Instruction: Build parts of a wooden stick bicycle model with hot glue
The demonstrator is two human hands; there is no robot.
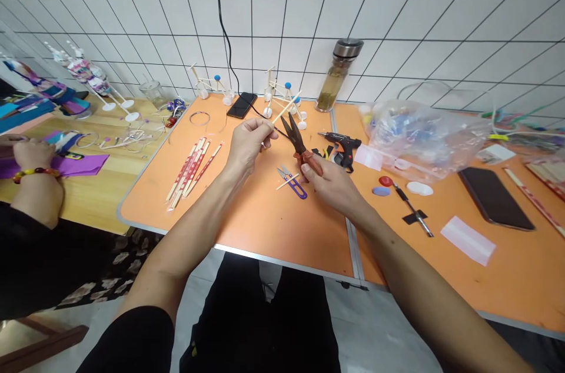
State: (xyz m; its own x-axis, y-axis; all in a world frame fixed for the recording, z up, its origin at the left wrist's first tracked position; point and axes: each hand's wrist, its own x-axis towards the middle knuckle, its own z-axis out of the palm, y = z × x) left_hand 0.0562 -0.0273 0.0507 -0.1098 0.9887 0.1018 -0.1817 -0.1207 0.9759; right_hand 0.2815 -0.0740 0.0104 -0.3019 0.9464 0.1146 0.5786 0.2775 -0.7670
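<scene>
1. Orange folding table (265, 232) is carrying the work, with a white tiled wall (282, 8) rising behind it and a wooden table (101, 214) sitting off to the left.
2. At that wooden table, a co-worker's hand (33, 155) is resting on a purple foam sheet (83, 166).
3. Along the back and right, a clear plastic bag (419, 137) is slumping beside a glass bottle (339, 76), and a glue gun (342, 146) is lying just in front of the bag.
4. Person's left hand (249, 146) is reaching in from the lower left, and the right hand (331, 185) is reaching in from the lower right.
5. Left fingers (261, 136) are closed in a pinch on a thin wooden stick (286, 107), whose long axis is running up and right, away from the hand.
6. Right fingers (309, 170) are closed around the dark red handles of the scissors (300, 152), with the blades partly open and pointing up and left.
7. Key relation: the blade tips are sitting just below the stick, close to the left fingers. Can't tell if they're touching it. The right hand is nearer the blades, and the left hand is nearer the stick's held end.
8. Small purple-handled snips (293, 185) are lying on the table just below the scissors.
</scene>
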